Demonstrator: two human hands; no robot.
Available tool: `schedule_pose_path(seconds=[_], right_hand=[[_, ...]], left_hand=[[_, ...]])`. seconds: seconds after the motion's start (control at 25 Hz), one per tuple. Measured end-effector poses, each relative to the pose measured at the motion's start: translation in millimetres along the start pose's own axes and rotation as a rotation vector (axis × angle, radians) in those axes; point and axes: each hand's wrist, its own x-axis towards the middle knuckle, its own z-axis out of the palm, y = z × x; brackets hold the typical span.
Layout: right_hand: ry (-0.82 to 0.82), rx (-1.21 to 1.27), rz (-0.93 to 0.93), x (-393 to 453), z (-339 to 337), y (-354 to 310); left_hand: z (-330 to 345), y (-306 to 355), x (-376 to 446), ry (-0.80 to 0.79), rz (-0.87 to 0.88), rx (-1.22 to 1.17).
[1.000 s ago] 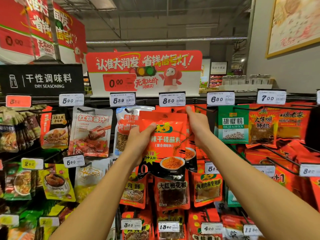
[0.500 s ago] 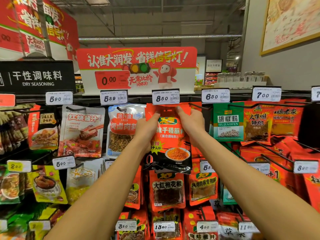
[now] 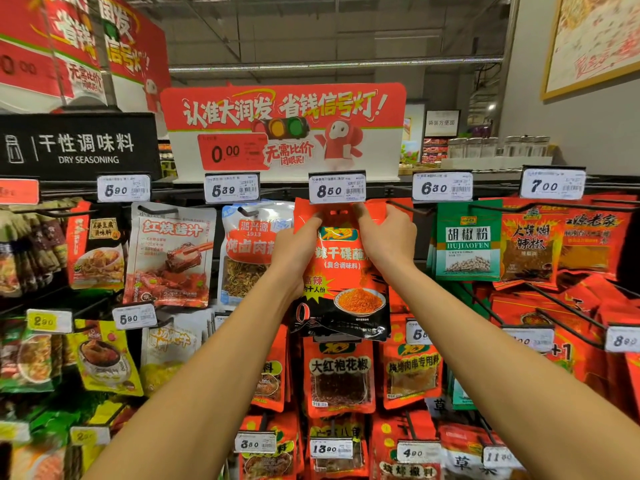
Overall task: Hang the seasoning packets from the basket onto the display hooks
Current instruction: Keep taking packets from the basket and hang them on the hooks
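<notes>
Here two hands (image 3: 343,244) hold one red seasoning packet (image 3: 341,275) up.

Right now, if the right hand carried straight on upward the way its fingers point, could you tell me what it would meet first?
Most likely the 8.50 price tag: the right hand pinches the orange packet at its top edge, fingertips just under that tag. Depth is unclear, so it might pass behind it.
</notes>
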Motion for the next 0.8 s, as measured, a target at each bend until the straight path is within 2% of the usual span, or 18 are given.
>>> schedule_pose_path(seconds=[0.2, 0.36, 0.44, 0.52, 0.6, 0.68, 0.8], right_hand=[[-0.01, -0.013, -0.01, 4.8, -2.6, -6.1], [-0.063, -0.024, 0.035, 6.8, -1.3, -2.0], [-0.104, -0.031, 0.067, 4.1, -2.6, 0.2], [-0.132, 0.025, 0.098, -6.8, -7.8, 6.8], [-0.188, 0.11, 0.113, -30.3, -11.5, 21.8], [-0.267, 0.125, 0.081, -58.9, -11.5, 35.4], [-0.266, 0.094, 0.06, -58.3, -3.1, 38.9]], left_hand=[[4.5, 8.8, 5.6, 0.016, -0.057, -0.017], [3.1, 0.7, 2.2, 0.055, -0.024, 0.012], [1.1, -6.4, -4.8, 0.116, 0.092, 0.086], [-5.9, -17.9, -14.3, 0.178, 0.299, 0.25], [-18.7, -39.8, -29.8, 0.184, 0.419, 0.427], [-29.4, -63.9, -39.4, 0.087, 0.398, 0.474], [-28.6, -73.1, -26.5, 0.0, 0.265, 0.354]])
